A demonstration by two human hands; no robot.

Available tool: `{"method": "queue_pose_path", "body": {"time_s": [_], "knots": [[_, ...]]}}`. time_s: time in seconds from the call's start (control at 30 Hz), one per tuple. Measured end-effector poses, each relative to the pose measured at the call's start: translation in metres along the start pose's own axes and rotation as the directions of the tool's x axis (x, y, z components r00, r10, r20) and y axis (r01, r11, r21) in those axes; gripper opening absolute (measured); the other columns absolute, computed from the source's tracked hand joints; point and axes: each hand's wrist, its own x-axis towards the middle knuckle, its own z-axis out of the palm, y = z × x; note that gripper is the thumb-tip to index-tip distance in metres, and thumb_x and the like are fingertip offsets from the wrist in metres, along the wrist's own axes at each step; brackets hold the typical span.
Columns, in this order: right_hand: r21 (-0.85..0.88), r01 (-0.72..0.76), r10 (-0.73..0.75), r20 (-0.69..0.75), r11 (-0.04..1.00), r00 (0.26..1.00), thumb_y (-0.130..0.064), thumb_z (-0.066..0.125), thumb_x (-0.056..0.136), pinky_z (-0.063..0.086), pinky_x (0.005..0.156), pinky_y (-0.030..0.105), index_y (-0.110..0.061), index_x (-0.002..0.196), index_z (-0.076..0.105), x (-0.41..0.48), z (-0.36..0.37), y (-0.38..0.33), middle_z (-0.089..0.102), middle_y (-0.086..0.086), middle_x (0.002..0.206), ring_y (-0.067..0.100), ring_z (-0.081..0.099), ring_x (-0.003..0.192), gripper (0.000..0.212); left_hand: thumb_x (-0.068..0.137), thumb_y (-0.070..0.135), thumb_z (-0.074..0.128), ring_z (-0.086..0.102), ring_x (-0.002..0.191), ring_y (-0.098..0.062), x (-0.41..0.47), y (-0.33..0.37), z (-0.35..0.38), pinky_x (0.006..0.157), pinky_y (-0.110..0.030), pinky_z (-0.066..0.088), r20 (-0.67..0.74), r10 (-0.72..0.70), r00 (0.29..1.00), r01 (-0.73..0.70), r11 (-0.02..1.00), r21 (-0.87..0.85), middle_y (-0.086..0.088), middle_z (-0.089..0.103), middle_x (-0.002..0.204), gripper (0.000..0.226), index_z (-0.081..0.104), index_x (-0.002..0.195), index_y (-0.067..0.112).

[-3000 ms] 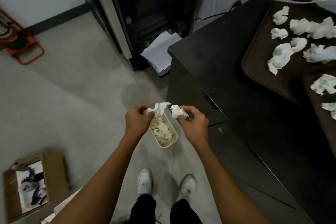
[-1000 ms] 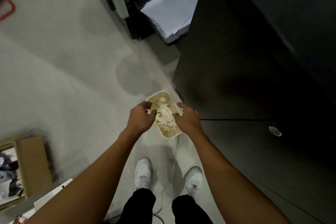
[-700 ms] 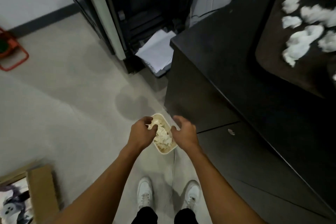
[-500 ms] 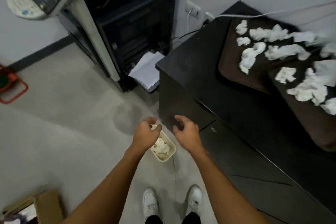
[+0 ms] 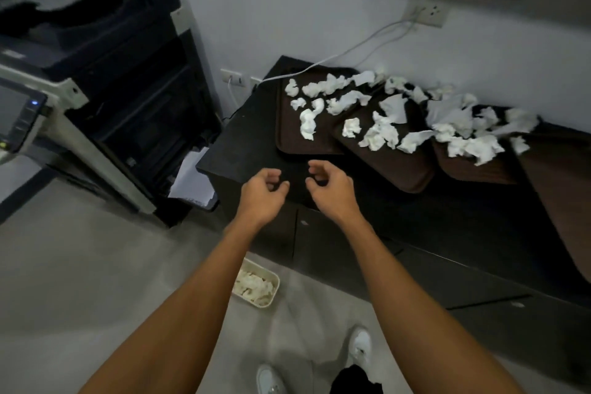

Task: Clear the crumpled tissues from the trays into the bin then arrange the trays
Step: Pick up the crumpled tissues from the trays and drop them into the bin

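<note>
The left hand [image 5: 262, 194] and right hand [image 5: 331, 189] are hovering empty, fingers loosely curled, over the near edge of the counter [image 5: 243, 137], seemingly readying for another handful. The tissues [image 5: 307, 124] are lying strewn across the overlapping trays [image 5: 289, 137] just beyond. The bin [image 5: 270, 300] is sitting on the floor [image 5: 96, 265] below, likely placed there for easy drops.

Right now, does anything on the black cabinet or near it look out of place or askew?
Yes. The brown trays lie askew on the cabinet, overlapping one another, and crumpled tissues litter them. Loose white paper hangs out low on the copier beside the cabinet.
</note>
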Motion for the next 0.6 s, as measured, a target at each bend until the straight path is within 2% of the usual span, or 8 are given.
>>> {"method": "queue_pose_path", "body": {"time_s": [0.13,0.27,0.4,0.53,0.6], "knots": [[0.023,0.014,-0.012,-0.107,1.0,0.994,-0.018,0.073,0.09,0.043,0.091,0.011,-0.021,0.129,0.067,-0.003,-0.052,0.005,0.069,-0.009,0.11,0.002,0.062,0.105,0.04,0.092,0.032,0.072,0.063,0.106,-0.008,0.006,0.047,0.032,0.09,-0.023,0.05,0.065,0.093,0.994,-0.094,0.995,0.012,0.008,0.067,0.113,0.037,0.063,0.127,0.023],[0.051,-0.004,0.014,-0.201,0.999,0.98,-0.019,0.074,0.089,0.048,0.095,0.016,-0.021,0.127,0.068,-0.002,-0.111,0.02,0.071,-0.01,0.109,0.001,0.064,0.105,0.039,0.091,0.032,0.074,0.065,0.104,-0.008,0.011,0.095,0.077,0.093,-0.028,0.053,0.108,0.181,0.977,-0.18,0.983,-0.02,0.009,0.068,0.112,0.036,0.064,0.125,0.023],[0.071,-0.02,0.04,-0.294,0.997,0.955,-0.018,0.073,0.089,0.049,0.095,0.017,-0.021,0.126,0.068,0.003,-0.173,0.04,0.071,-0.011,0.108,0.0,0.064,0.104,0.038,0.09,0.031,0.073,0.065,0.102,-0.006,0.012,0.14,0.128,0.093,-0.026,0.053,0.148,0.256,0.955,-0.249,0.966,-0.065,0.01,0.068,0.11,0.033,0.066,0.122,0.023],[0.083,-0.013,0.043,-0.376,0.996,0.926,-0.017,0.073,0.089,0.047,0.093,0.011,-0.022,0.125,0.068,0.009,-0.236,0.063,0.071,-0.011,0.107,-0.001,0.064,0.102,0.037,0.091,0.03,0.073,0.066,0.098,-0.005,0.015,0.185,0.185,0.09,-0.025,0.054,0.179,0.308,0.934,-0.296,0.951,-0.093,0.01,0.069,0.109,0.03,0.067,0.119,0.024],[0.084,-0.021,0.053,-0.402,0.996,0.914,-0.017,0.073,0.089,0.048,0.092,0.012,-0.022,0.125,0.068,0.015,-0.267,0.076,0.071,-0.012,0.109,-0.001,0.064,0.102,0.037,0.091,0.03,0.073,0.067,0.097,-0.006,0.018,0.205,0.214,0.088,-0.023,0.054,0.199,0.336,0.921,-0.319,0.941,-0.111,0.01,0.07,0.108,0.03,0.067,0.119,0.024]]}}
